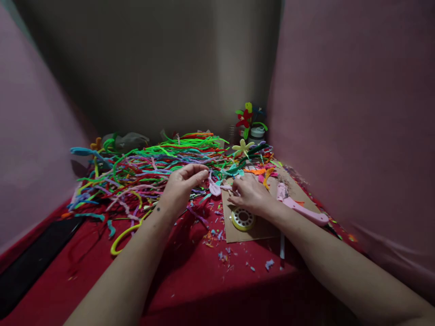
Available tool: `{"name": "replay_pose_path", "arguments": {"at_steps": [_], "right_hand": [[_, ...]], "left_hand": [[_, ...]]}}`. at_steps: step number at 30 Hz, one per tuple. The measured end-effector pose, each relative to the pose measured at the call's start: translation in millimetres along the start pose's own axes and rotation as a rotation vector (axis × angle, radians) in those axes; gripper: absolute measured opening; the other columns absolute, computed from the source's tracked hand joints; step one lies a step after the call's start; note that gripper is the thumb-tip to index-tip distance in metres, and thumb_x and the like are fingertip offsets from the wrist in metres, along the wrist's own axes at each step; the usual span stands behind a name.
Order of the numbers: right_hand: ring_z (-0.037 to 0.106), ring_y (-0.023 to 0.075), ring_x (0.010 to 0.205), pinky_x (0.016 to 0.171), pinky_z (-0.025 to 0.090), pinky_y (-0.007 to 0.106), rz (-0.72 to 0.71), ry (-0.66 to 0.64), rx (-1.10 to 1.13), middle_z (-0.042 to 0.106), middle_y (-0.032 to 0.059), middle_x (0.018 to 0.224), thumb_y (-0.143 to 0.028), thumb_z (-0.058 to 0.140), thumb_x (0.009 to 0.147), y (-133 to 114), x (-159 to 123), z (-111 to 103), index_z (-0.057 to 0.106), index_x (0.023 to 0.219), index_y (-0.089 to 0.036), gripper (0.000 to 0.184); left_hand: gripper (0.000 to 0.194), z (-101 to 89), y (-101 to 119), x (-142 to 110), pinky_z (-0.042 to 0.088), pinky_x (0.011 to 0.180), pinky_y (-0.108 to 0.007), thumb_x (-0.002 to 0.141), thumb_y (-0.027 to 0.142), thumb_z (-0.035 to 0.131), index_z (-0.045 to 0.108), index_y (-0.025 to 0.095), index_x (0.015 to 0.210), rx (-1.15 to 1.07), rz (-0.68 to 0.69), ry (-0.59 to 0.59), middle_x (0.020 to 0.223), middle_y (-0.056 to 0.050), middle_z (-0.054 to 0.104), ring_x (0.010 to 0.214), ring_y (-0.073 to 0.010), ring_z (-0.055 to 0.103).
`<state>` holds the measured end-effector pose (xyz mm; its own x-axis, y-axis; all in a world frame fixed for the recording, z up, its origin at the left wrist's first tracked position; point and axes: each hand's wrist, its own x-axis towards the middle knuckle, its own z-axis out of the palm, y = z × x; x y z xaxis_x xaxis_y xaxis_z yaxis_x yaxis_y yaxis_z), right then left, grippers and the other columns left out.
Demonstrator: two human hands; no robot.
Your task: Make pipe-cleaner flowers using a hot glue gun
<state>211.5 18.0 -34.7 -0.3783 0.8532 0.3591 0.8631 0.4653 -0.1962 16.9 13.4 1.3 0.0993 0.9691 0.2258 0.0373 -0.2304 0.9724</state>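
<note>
My left hand [185, 185] has its thumb and forefinger pinched together at the top of a pale lilac petal [214, 188] made of looped pipe cleaner. Just across from it, my right hand [253, 194] is curled over the cardboard, its fingers closed at a pale pink-lilac piece [226, 187] that reaches toward the petal. Whether the two pieces are joined I cannot tell. Mint-green pipe-cleaner shapes [234, 171] lie right behind the fingers. Below my right hand, a yellow tape roll [243, 219] with a white holed core rests on the cardboard sheet [234, 235].
A wide heap of colourful pipe cleaners [159, 158] covers the table's back left. Pipe-cleaner flowers [244, 118] stand by a lidded bottle [257, 132]. A pink-handled tool [306, 212] lies beside my right forearm. Fluff scraps dot the red cloth [200, 276]; a black flat object [37, 258] lies left.
</note>
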Motion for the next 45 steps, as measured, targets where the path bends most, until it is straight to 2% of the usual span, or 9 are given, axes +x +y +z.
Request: {"name": "replay_pose_path", "arguments": {"at_steps": [9, 12, 16, 20, 24, 28, 31, 40, 45], "right_hand": [[0.056, 0.0219, 0.078, 0.060, 0.033, 0.028, 0.123, 0.006, -0.070, 0.065, 0.0090, 0.084, -0.016, 0.049, 0.076, 3.8, 0.9, -0.8, 0.057, 0.094, -0.017, 0.020], [0.057, 0.0205, 0.077, 0.064, 0.037, 0.028, 0.167, 0.149, -0.016, 0.064, 0.0072, 0.085, -0.014, 0.048, 0.077, 5.1, 2.4, -4.2, 0.055, 0.100, -0.016, 0.025], [0.057, 0.0213, 0.086, 0.074, 0.041, 0.029, 0.042, 0.347, 0.031, 0.062, 0.0100, 0.092, -0.012, 0.042, 0.082, 3.7, 0.4, -6.0, 0.055, 0.104, -0.014, 0.025], [0.056, 0.0219, 0.090, 0.077, 0.044, 0.032, -0.076, 0.452, 0.147, 0.060, 0.0117, 0.094, -0.013, 0.039, 0.086, 3.7, -0.2, -4.3, 0.056, 0.105, -0.015, 0.026], [0.059, 0.0171, 0.079, 0.073, 0.047, 0.029, -0.026, 0.551, 0.691, 0.061, 0.0056, 0.086, -0.021, 0.052, 0.083, 3.6, 3.8, -6.9, 0.058, 0.099, -0.017, 0.017], [0.060, 0.0138, 0.068, 0.064, 0.048, 0.028, 0.158, 0.460, 1.250, 0.062, 0.0034, 0.081, -0.036, 0.053, 0.083, 0.7, 6.4, -13.8, 0.057, 0.098, -0.016, 0.025], [0.059, 0.0121, 0.065, 0.062, 0.048, 0.027, 0.227, 0.411, 1.367, 0.063, 0.0027, 0.080, -0.037, 0.056, 0.080, -2.0, 6.7, -15.5, 0.059, 0.097, -0.016, 0.028], [0.062, 0.0147, 0.068, 0.060, 0.049, 0.026, 0.091, 0.097, 1.093, 0.067, 0.0026, 0.085, -0.030, 0.060, 0.076, 3.3, 6.6, 2.0, 0.062, 0.105, -0.019, 0.032], [0.062, 0.0146, 0.065, 0.061, 0.048, 0.026, 0.092, 0.049, 0.752, 0.068, 0.0013, 0.074, -0.023, 0.050, 0.081, 10.0, 4.1, 12.2, 0.069, 0.094, -0.022, 0.023]], "left_hand": [[0.020, 11.0, -14.9, 1.7, 0.044, 0.062, -0.027, 0.071, 0.032, 0.063, 0.065, 0.015, 0.079, 0.207, 0.045, -0.056, 0.069, -0.002, 0.064, 0.063, -0.0145, 0.057], [0.016, 20.4, -14.6, 4.7, 0.045, 0.069, -0.030, 0.074, 0.028, 0.060, 0.064, 0.016, 0.084, 0.397, 0.210, -0.056, 0.081, -0.005, 0.065, 0.076, -0.0184, 0.058], [0.014, 38.2, -13.1, 10.7, 0.039, 0.086, -0.036, 0.075, 0.022, 0.059, 0.065, 0.020, 0.088, 0.643, 0.438, -0.129, 0.095, -0.007, 0.064, 0.096, -0.0225, 0.053], [0.009, 53.8, -20.9, 15.4, 0.040, 0.073, -0.031, 0.074, 0.021, 0.058, 0.064, 0.019, 0.069, 0.581, 0.294, -0.194, 0.070, -0.003, 0.062, 0.070, -0.0177, 0.054], [0.014, 59.6, -25.9, 16.7, 0.039, 0.062, -0.026, 0.075, 0.022, 0.054, 0.063, 0.017, 0.066, 0.432, 0.209, -0.178, 0.062, 0.000, 0.060, 0.060, -0.0140, 0.051], [0.016, 58.0, -19.4, 16.7, 0.039, 0.057, -0.023, 0.077, 0.025, 0.049, 0.061, 0.015, 0.072, 0.218, 0.119, -0.134, 0.061, 0.001, 0.059, 0.056, -0.0120, 0.051], [0.014, 55.5, -15.6, 17.2, 0.039, 0.055, -0.023, 0.074, 0.025, 0.052, 0.061, 0.014, 0.071, 0.083, 0.066, -0.113, 0.059, 0.002, 0.058, 0.055, -0.0112, 0.051], [0.014, 55.3, -20.4, 18.8, 0.040, 0.051, -0.023, 0.068, 0.026, 0.061, 0.063, 0.014, 0.076, -0.248, -0.021, -0.109, 0.058, 0.002, 0.059, 0.050, -0.0106, 0.052], [0.011, 38.6, -0.8, 20.7, 0.042, 0.053, -0.020, 0.068, 0.024, 0.061, 0.058, 0.016, 0.075, -0.374, 0.025, 0.053, 0.059, 0.003, 0.060, 0.051, -0.0078, 0.053]]}}
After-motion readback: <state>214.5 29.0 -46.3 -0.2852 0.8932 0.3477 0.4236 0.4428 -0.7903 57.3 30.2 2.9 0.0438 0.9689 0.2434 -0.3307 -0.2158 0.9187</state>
